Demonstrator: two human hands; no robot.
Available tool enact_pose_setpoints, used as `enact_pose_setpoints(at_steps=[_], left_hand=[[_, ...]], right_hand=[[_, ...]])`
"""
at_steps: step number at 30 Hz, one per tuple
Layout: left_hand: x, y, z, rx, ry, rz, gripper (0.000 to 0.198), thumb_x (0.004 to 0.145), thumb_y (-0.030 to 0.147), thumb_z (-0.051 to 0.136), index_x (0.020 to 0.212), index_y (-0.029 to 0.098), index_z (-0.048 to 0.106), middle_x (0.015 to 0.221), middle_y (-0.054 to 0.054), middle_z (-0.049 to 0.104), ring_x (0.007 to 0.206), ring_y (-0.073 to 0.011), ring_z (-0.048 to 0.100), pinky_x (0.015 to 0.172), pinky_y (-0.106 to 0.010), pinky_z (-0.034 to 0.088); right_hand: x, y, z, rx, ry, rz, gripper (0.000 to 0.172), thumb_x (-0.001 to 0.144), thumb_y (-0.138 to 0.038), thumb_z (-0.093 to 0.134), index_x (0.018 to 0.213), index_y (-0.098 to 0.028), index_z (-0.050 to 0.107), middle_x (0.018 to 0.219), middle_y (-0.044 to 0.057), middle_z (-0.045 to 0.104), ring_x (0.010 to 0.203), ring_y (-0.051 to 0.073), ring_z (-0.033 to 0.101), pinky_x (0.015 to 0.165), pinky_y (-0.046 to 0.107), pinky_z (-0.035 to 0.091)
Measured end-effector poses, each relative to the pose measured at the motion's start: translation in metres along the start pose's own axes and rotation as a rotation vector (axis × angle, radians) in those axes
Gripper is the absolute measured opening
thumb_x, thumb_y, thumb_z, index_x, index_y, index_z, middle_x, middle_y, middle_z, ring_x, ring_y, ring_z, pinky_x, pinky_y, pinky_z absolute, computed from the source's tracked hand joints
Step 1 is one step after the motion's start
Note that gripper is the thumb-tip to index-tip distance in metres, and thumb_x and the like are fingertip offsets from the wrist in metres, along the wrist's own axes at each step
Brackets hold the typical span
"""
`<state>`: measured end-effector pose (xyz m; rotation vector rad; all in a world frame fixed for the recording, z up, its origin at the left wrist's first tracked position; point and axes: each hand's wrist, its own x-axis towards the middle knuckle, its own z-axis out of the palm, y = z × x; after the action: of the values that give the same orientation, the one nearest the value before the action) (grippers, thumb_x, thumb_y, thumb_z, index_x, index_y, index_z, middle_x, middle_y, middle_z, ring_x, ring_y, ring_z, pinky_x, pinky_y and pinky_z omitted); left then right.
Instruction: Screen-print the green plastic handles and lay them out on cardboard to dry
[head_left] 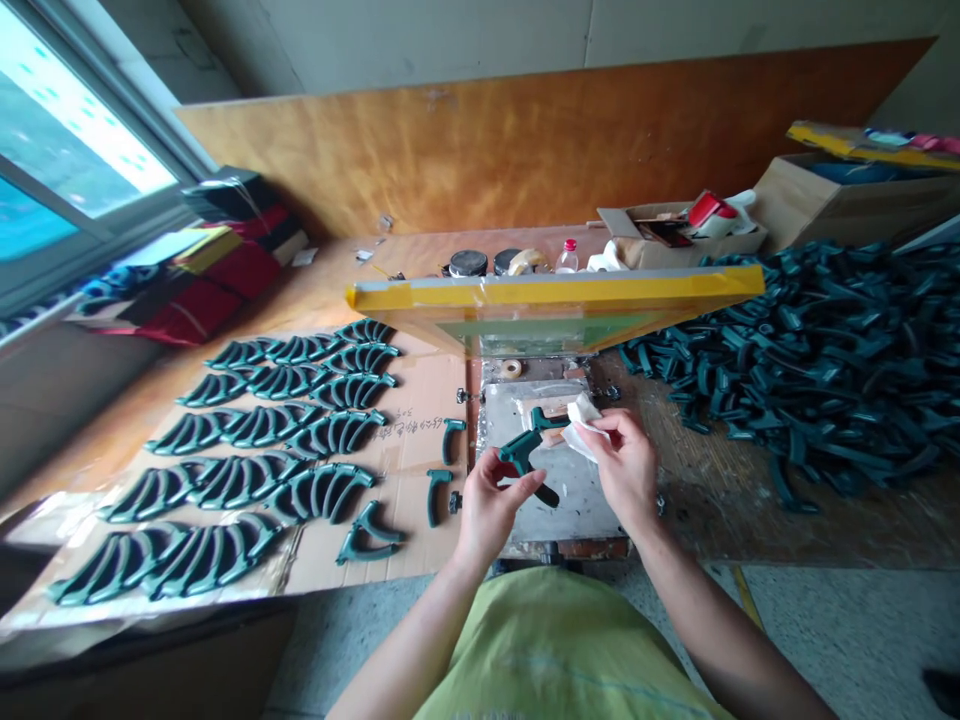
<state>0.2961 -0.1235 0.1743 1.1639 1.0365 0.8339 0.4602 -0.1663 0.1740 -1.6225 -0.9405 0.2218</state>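
My left hand (491,500) grips a dark green plastic handle (529,460) with a curved black-edged end, held over a metal plate (510,420). A folded white tissue (587,425) is pinched in my right hand (628,465), just right of that part. Between the hands, another green piece (551,420) shows at the plate's middle; whether it is separate from the held handle I cannot tell. Left of the plate, two single handles (437,495) and a V-shaped pair (369,535) lie on cardboard (409,555).
Rows of green handles (247,425) cover the cardboard at left. A large heap of them (825,350) lies at right. A yellow-edged screen frame (555,290) stands tilted up behind the plate. Jars (469,263), a red-capped bottle (568,257) and boxes (847,200) are behind.
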Motion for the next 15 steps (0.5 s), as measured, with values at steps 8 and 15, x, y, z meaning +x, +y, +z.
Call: enact_pose_setpoints(at_steps=[8,15], left_hand=[[0.019,-0.011,-0.027,0.037,-0.073,0.003,0.034,0.066,0.04,0.081,0.084,0.017,0.062,0.077,-0.001,0.063,0.07,-0.0145,0.062,0.063,-0.024,0.051],[0.115,-0.044,-0.145,0.371,0.403,-0.166,0.041,0.061,0.045,0.079,0.078,0.017,0.052,0.067,0.001,0.058,0.066,-0.0175,0.063,0.063,-0.032,0.053]], right_hand=[[0.013,0.01,0.009,-0.118,-0.016,-0.145,0.011,0.082,-0.029,0.061,0.074,-0.022,0.061,0.085,0.004,0.059,0.083,0.02,0.058,0.073,0.034,0.047],[0.002,0.054,-0.02,-0.107,-0.004,0.072,0.025,0.077,-0.045,0.068,0.074,-0.02,0.063,0.082,0.002,0.061,0.076,0.019,0.057,0.067,0.031,0.045]])
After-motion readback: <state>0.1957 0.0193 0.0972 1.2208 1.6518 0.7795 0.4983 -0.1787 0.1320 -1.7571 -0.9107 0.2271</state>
